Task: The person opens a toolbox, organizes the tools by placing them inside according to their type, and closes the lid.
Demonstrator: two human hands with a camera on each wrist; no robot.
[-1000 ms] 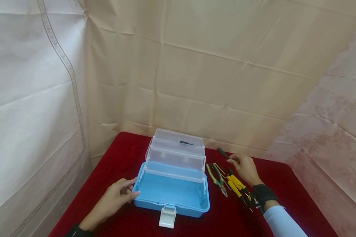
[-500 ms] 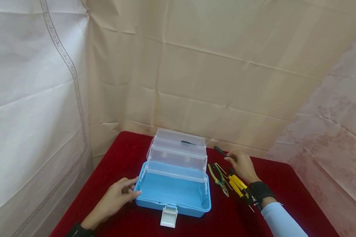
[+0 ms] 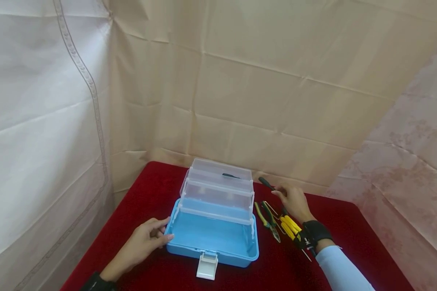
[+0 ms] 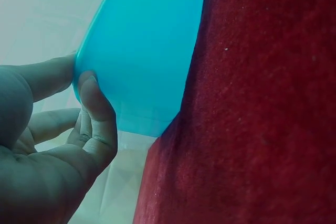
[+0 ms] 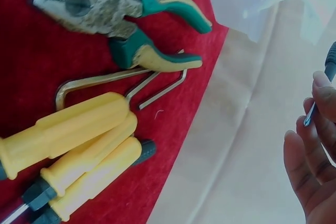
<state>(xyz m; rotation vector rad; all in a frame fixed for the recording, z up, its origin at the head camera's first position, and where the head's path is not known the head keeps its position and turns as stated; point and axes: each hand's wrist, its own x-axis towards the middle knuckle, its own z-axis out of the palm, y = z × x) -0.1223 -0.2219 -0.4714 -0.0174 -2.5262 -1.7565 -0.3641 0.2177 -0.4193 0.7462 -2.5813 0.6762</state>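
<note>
A blue toolbox (image 3: 182, 246) stands with its clear stepped trays (image 3: 216, 198) folded up and back. My left hand (image 3: 143, 240) pinches its left wall, the thumb and fingers on both sides of the rim (image 4: 79, 59). In my right hand (image 3: 294, 202), a small screwdriver with a black handle (image 3: 265, 182) is pinched by the shaft, its metal tip (image 5: 310, 116) showing between the fingers. That hand is raised behind the loose tools, right of the trays. A thin dark-handled tool (image 3: 231, 175) lies in the uppermost tray.
Green-and-cream pliers (image 5: 121, 14), several bent hex keys (image 5: 89, 81) and yellow-handled screwdrivers (image 5: 68, 129) lie on the red cloth (image 3: 273, 266) right of the box. The white latch (image 3: 207, 266) hangs down in front. Fabric walls (image 3: 247, 93) enclose the table.
My right hand has moved left toward the trays with the small screwdriver. The left hand keeps its hold on the toolbox rim.
</note>
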